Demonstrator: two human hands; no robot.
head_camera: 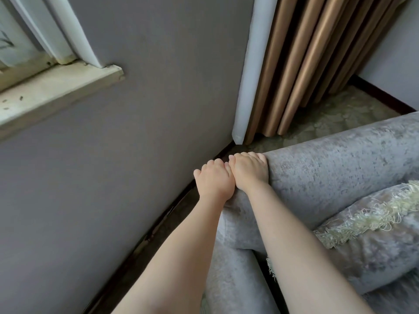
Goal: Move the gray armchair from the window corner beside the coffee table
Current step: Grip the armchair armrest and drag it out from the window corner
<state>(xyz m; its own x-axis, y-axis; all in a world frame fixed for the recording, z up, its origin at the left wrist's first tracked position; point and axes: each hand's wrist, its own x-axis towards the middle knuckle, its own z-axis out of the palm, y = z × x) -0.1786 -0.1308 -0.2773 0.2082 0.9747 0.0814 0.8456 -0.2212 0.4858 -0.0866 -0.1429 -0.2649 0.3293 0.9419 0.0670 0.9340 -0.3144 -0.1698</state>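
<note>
The gray velvet armchair fills the right and lower part of the view, its rounded back running from the centre to the right edge. My left hand and my right hand sit side by side on the back's left corner, fingers curled over its far edge. A gray cushion with a pale fringe lies on the seat at the lower right.
A gray wall with a dark baseboard stands close on the left, leaving a narrow strip of floor. A window sill juts out at the upper left. Bronze curtains hang in the corner, patterned carpet behind the chair.
</note>
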